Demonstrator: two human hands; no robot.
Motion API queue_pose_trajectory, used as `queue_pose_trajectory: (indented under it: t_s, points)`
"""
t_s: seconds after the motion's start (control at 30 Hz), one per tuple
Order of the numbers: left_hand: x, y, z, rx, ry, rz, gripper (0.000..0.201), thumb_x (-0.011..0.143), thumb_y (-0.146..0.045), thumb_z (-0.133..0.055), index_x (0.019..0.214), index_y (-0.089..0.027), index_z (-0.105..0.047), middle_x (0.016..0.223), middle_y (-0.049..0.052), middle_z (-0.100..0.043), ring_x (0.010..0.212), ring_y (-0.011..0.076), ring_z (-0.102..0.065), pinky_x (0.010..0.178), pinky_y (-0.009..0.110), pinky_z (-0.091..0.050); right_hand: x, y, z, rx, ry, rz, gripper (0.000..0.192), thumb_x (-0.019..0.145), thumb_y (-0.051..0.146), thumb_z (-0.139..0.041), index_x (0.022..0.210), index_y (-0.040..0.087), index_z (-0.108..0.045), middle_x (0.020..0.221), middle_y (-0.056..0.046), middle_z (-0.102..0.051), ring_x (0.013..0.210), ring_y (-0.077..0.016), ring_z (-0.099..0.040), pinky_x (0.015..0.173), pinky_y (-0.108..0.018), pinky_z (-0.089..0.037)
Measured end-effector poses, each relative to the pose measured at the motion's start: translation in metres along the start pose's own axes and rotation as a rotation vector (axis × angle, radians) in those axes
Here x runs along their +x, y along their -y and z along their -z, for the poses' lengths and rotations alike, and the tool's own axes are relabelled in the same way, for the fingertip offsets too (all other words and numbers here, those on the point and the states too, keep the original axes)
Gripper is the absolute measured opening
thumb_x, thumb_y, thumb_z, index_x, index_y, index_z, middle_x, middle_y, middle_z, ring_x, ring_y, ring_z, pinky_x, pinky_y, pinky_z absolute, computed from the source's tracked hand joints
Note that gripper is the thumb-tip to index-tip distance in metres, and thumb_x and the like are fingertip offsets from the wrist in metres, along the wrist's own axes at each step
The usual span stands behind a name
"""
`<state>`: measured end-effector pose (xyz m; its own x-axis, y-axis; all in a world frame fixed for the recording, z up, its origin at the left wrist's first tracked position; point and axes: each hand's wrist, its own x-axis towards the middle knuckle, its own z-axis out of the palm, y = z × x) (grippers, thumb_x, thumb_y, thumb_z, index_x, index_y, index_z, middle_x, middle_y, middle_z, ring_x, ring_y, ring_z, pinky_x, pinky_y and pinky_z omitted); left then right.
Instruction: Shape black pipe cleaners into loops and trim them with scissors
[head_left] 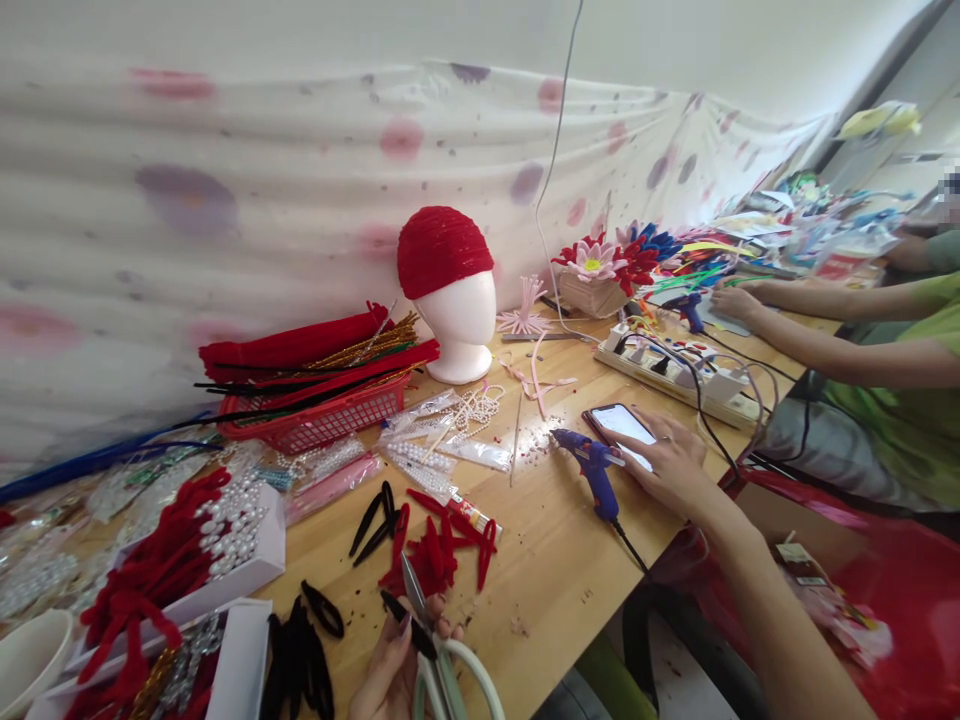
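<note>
Down at the near edge of the wooden table (555, 570), the left hand (390, 670) is closed around a pair of scissors (427, 650) with pale green-white handles; the blades point up and away from the person, slightly leftward, so their long axis runs toward the heap of red looped pieces (431, 555) lying just beyond the tips; a black looped piece (409, 625) lies across the blades at the fingers, though whether it is pinched or merely resting there cannot be told. Further right, the right hand (667, 465) lies flat and spread, palm down, on a lit phone (622, 425), fingertips on the screen and gripping nothing; the phone sits well apart from the scissors, up and to the right, and a blue glue gun (592, 475) lies just beside that hand on its left, nozzle pointing left, cord trailing off the table edge. Of the two, the left hand is plainly nearer the red pieces, the right nearer the glue gun. Behind stand a white foam head (461, 325) wearing a red cap (442, 250), a red basket (330, 415) of pipe cleaners, and a power strip (675, 375); another person's hand (739, 300) works at the far right by a box of flowers (607, 265). No brand, label or writing is sharp enough to read, the phone screen included.
</note>
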<state>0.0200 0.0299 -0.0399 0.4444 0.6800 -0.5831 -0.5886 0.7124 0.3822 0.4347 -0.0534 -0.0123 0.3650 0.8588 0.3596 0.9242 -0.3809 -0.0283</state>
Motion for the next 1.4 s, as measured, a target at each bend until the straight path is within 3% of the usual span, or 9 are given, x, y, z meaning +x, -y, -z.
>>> queue_pose_trajectory:
  t_s: [0.13, 0.47, 0.7, 0.8, 0.9, 1.0, 1.17, 1.3, 1.4]
  points:
    - [0.000, 0.003, 0.000, -0.027, 0.009, 0.002, 0.015, 0.070, -0.015, -0.077, 0.080, -0.024, -0.082, 0.090, 0.008, -0.081, 0.101, 0.0321, -0.073, 0.097, 0.043, -0.055, -0.006, 0.004, -0.004, 0.034, -0.007, 0.012, 0.040, 0.099, 0.040, -0.045, 0.129, 0.032, -0.070, 0.139, -0.012, -0.062, 0.130, -0.0364, -0.052, 0.104, -0.055, -0.043]
    - [0.002, 0.005, 0.000, 0.013, -0.001, -0.060, 0.016, 0.067, -0.018, -0.080, 0.081, -0.024, -0.082, 0.084, 0.008, -0.080, 0.092, 0.0303, -0.075, 0.092, 0.044, -0.057, -0.005, 0.002, -0.003, 0.040, -0.021, 0.033, 0.041, 0.097, 0.041, -0.047, 0.129, 0.030, -0.071, 0.144, -0.012, -0.058, 0.133, -0.0405, -0.050, 0.107, -0.059, -0.041]
    - [-0.001, 0.006, -0.004, -0.044, -0.053, -0.017, 0.017, 0.065, -0.019, -0.082, 0.081, -0.025, -0.081, 0.082, 0.005, -0.079, 0.089, 0.0270, -0.075, 0.090, 0.039, -0.057, -0.008, -0.006, -0.011, 0.012, -0.010, -0.044, 0.045, 0.099, 0.040, -0.041, 0.128, 0.023, -0.070, 0.132, -0.017, -0.067, 0.130, -0.0402, -0.053, 0.103, -0.057, -0.044]
    - [-0.002, 0.005, -0.007, -0.027, -0.067, -0.007, 0.018, 0.062, -0.018, -0.083, 0.079, -0.024, -0.081, 0.083, 0.004, -0.078, 0.087, 0.0257, -0.075, 0.089, 0.038, -0.058, -0.009, -0.008, -0.009, -0.016, -0.048, -0.111, 0.052, 0.099, 0.044, -0.040, 0.138, 0.016, -0.061, 0.133, -0.020, -0.065, 0.130, -0.0434, -0.052, 0.104, -0.061, -0.040]
    - [-0.004, 0.002, -0.010, -0.012, -0.065, -0.015, 0.020, 0.059, -0.020, -0.086, 0.078, -0.024, -0.081, 0.086, 0.005, -0.079, 0.087, 0.0268, -0.074, 0.089, 0.039, -0.058, -0.013, -0.006, -0.006, -0.022, -0.065, -0.128, 0.070, 0.093, 0.055, -0.050, 0.149, 0.014, -0.044, 0.135, -0.021, -0.063, 0.126, -0.0426, -0.055, 0.104, -0.056, -0.041]
    - [-0.004, 0.000, -0.012, 0.007, -0.046, 0.001, 0.025, 0.054, -0.022, -0.090, 0.077, -0.024, -0.082, 0.085, 0.006, -0.079, 0.089, 0.0291, -0.074, 0.091, 0.043, -0.058, -0.020, -0.003, -0.005, -0.026, -0.070, -0.159, 0.086, 0.084, 0.065, -0.059, 0.147, 0.010, -0.043, 0.129, -0.023, -0.065, 0.120, -0.0444, -0.058, 0.099, -0.054, -0.043]
    - [-0.005, 0.000, -0.011, -0.003, -0.035, 0.022, 0.029, 0.051, -0.027, -0.094, 0.077, -0.027, -0.082, 0.086, 0.005, -0.079, 0.093, 0.0306, -0.074, 0.095, 0.046, -0.055, -0.039, 0.006, -0.005, 0.036, -0.203, -0.259, 0.085, 0.083, 0.067, -0.058, 0.145, 0.010, -0.043, 0.126, -0.025, -0.065, 0.118, -0.0470, -0.059, 0.098, -0.058, -0.044]
    - [-0.005, 0.002, -0.010, 0.009, -0.035, 0.008, 0.025, 0.055, -0.026, -0.092, 0.078, -0.027, -0.082, 0.084, 0.005, -0.078, 0.093, 0.0304, -0.074, 0.094, 0.045, -0.056, -0.051, 0.016, -0.001, 0.142, -0.336, -0.236, 0.096, 0.085, 0.065, -0.061, 0.155, 0.010, -0.025, 0.129, -0.026, -0.061, 0.122, -0.0465, -0.056, 0.098, -0.059, -0.044]
    - [-0.004, 0.002, -0.011, 0.019, -0.023, -0.016, 0.022, 0.056, -0.023, -0.091, 0.077, -0.024, -0.082, 0.085, 0.007, -0.079, 0.091, 0.0318, -0.074, 0.091, 0.045, -0.058, -0.053, 0.020, 0.002, 0.142, -0.397, -0.191, 0.092, 0.090, 0.057, -0.060, 0.159, 0.016, -0.016, 0.127, -0.023, -0.064, 0.126, -0.0450, -0.053, 0.101, -0.060, -0.040]
